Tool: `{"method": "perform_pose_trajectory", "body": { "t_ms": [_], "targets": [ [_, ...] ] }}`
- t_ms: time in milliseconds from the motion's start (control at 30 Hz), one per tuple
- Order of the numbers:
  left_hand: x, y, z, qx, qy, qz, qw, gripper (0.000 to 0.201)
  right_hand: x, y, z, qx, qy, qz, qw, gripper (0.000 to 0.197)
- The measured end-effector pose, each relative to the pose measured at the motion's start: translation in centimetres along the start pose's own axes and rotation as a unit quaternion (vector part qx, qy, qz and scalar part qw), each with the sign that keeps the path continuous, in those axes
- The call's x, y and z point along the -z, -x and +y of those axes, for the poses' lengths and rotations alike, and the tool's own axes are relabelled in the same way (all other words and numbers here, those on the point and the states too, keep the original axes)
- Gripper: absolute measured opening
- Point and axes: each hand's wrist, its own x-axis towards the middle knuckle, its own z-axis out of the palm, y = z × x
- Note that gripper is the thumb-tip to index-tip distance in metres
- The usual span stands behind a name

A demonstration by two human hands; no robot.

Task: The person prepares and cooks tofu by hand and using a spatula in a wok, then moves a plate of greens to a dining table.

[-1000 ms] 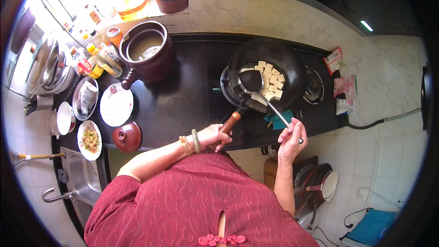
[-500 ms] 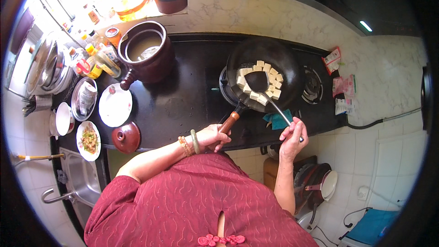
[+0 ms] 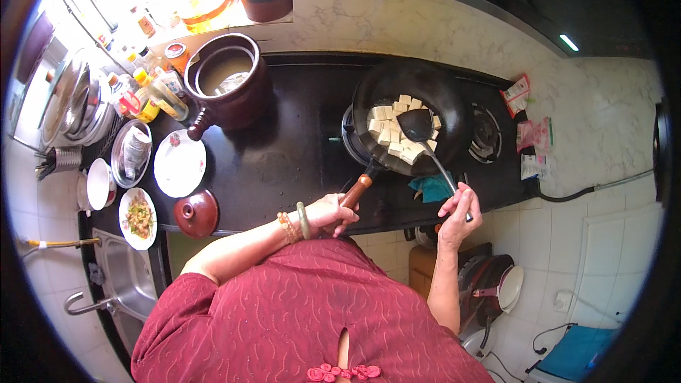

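A dark wok (image 3: pixel 454 99) stands on the left burner of the black stove counter. My left hand (image 3: pixel 333 214) is wrapped round its brown wooden handle (image 3: pixel 355 191). Several white tofu cubes (image 3: pixel 389 132) lie in the wok. My right hand (image 3: pixel 460 214) grips the metal handle of a spatula (image 3: pixel 418 125), whose dark blade rests among the cubes on their right side. Beyond the wok's right side sits a second burner (image 3: pixel 486 135). A teal cloth (image 3: pixel 430 188) lies just in front of the wok, near the spatula's handle.
Left on the counter stand a dark clay pot (image 3: pixel 266 92) with liquid inside, its brown lid (image 3: pixel 196 214), a white plate (image 3: pixel 180 164) and a plate of chopped food (image 3: pixel 138 220). Bottles (image 3: pixel 164 96) crowd the back left. A sink (image 3: pixel 128 269) is at lower left; packets (image 3: pixel 533 135) lean by the right wall.
The spatula's blade has moved right across the tofu, uncovering cubes in the middle that now lie closer together. My right hand has shifted slightly right; my left hand stays on the handle.
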Motion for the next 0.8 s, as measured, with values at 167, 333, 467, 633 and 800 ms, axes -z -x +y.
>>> {"method": "perform_pose_trajectory", "body": {
  "t_ms": [167,333,467,633,800],
  "targets": [
    [0.0,0.0,0.1,-0.002,0.005,0.000,1.000,0.030,-0.4,-0.2,-1.0,0.003,0.000,0.001,1.000,0.031],
    [-0.1,0.2,0.4,0.004,-0.002,-0.005,1.000,0.030,-0.6,-0.4,0.1,0.003,0.007,-0.003,1.000,0.030],
    [0.2,-0.3,-0.3,-0.005,0.000,0.005,1.000,0.030,-1.3,-0.1,-1.2,-0.012,-0.040,0.003,0.999,0.029],
    [0.2,-0.2,0.1,0.003,-0.007,-0.002,1.000,0.030,-1.9,1.2,-0.1,-0.064,-0.089,-0.022,0.994,0.029],
    [0.3,-0.2,0.1,0.007,-0.003,0.006,1.000,0.031,-2.2,0.9,-0.7,-0.060,-0.079,-0.028,0.995,0.029]
  ]
}}
